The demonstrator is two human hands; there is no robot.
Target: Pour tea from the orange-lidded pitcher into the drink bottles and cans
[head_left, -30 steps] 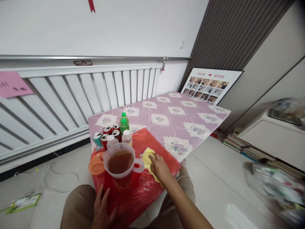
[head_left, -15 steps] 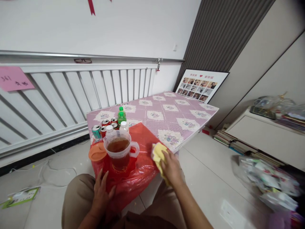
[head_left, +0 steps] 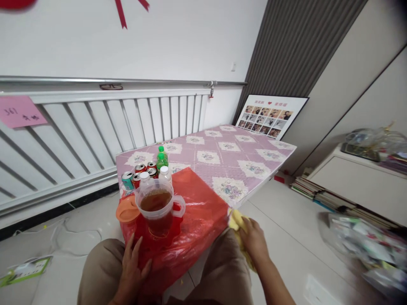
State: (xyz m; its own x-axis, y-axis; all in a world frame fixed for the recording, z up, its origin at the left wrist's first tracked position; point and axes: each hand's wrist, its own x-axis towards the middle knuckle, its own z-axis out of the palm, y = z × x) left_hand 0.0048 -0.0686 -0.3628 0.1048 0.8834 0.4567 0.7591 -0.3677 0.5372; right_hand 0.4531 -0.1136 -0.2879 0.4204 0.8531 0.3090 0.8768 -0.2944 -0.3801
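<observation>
A yellow cloth (head_left: 239, 221) is gripped in my right hand (head_left: 254, 242), just off the table's right front edge beside my knee. My left hand (head_left: 132, 266) lies with fingers spread on the red plastic sheet (head_left: 203, 203) at the near edge. Right ahead of it stands a clear plastic pitcher (head_left: 160, 224) of brown liquid, its handle pointing right. An orange lid (head_left: 127, 209) sits to the pitcher's left. Part of a red tray (head_left: 175, 231) shows under the pitcher.
Behind the pitcher stand several cans (head_left: 127, 181), white-capped bottles (head_left: 164, 173) and green-capped bottles (head_left: 162, 160). A flowered tablecloth (head_left: 219, 156) covers the table's far part. A radiator (head_left: 95, 127) runs along the wall; a photo board (head_left: 270, 116) leans behind. Bagged items (head_left: 372, 241) lie right.
My right hand has moved rightward with the yellow cloth, from the red sheet to past the table's edge. My left hand stays in nearly the same place. The view has tilted slightly up.
</observation>
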